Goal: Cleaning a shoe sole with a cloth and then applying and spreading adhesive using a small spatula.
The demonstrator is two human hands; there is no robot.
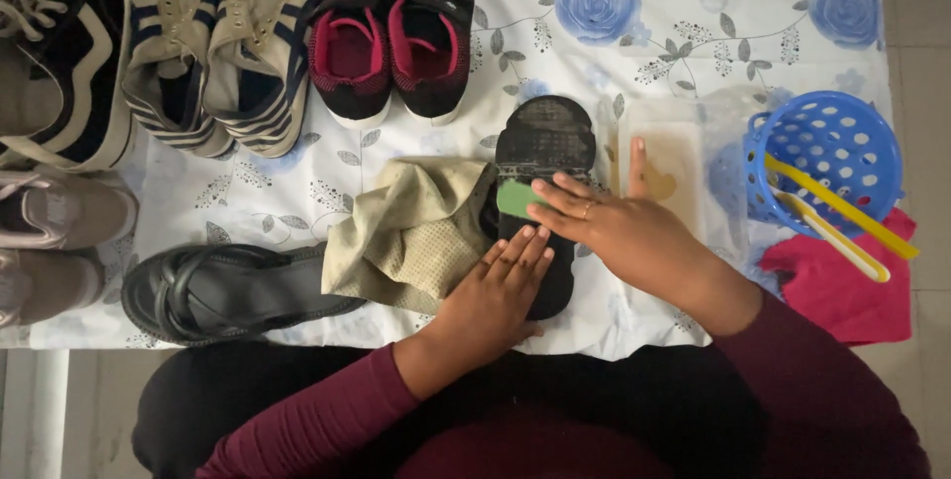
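A black sandal (543,147) lies sole up in the middle of the flowered cloth. My left hand (495,291) rests flat on its near end, pressing it down. My right hand (614,226) lies across the sole, fingers together, pressing a small green pad (515,199) against it. A crumpled beige rag (411,231) lies just left of the sandal, touching it. The matching black sandal (228,291) lies upright at the near left.
A blue perforated basket (832,157) with yellow brushes (842,212) stands at the right, over a red cloth (842,286). A clear tray (674,167) sits beside the sandal. Black-pink shoes (391,28), beige striped shoes (213,43) and other sneakers (54,43) line the far and left sides.
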